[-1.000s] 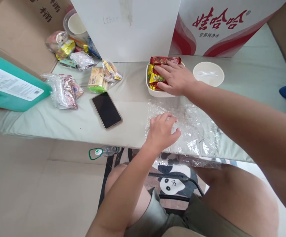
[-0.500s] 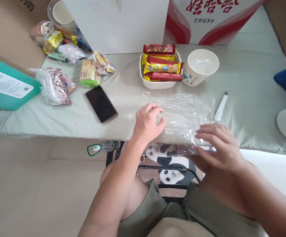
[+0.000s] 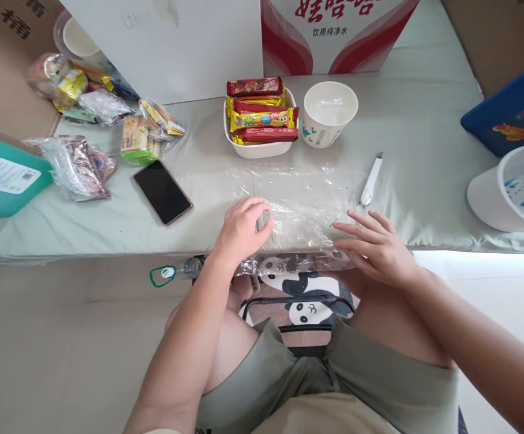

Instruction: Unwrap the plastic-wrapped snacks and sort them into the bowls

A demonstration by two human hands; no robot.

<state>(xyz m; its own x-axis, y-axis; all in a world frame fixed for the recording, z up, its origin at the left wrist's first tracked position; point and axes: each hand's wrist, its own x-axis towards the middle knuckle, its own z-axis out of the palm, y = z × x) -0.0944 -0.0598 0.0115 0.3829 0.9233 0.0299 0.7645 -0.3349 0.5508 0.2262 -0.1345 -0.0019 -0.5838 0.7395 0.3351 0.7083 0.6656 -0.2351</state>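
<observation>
A clear plastic bag [image 3: 302, 199] lies spread on the cloth-covered table, its near edge hanging over the front. My left hand [image 3: 244, 229] rests at the bag's left side, fingers curved and thumb apart. At its right side is my right hand [image 3: 374, 247], fingers spread, fingertips on or just above the film. Neither hand grips anything that I can see. Beyond the bag stands a white tub [image 3: 262, 150] filled with several red and yellow wrapped snack bars [image 3: 262, 119]. To the tub's right is a white paper cup [image 3: 329, 114]. A white utility knife [image 3: 370, 184] lies beyond my right hand.
A phone [image 3: 163, 191] lies left of my left hand. Wrapped snacks [image 3: 81, 169] and a small snack pack [image 3: 139, 140] are farther left, near a green container [image 3: 8, 175]. A white and red carton [image 3: 338, 36] stands behind. At right are a white bucket [image 3: 488, 199] and a blue package [image 3: 515, 114].
The view has shifted right, bringing the bucket and blue package further in. My right hand's fingers are spread wider, and the bag lies flatter.
</observation>
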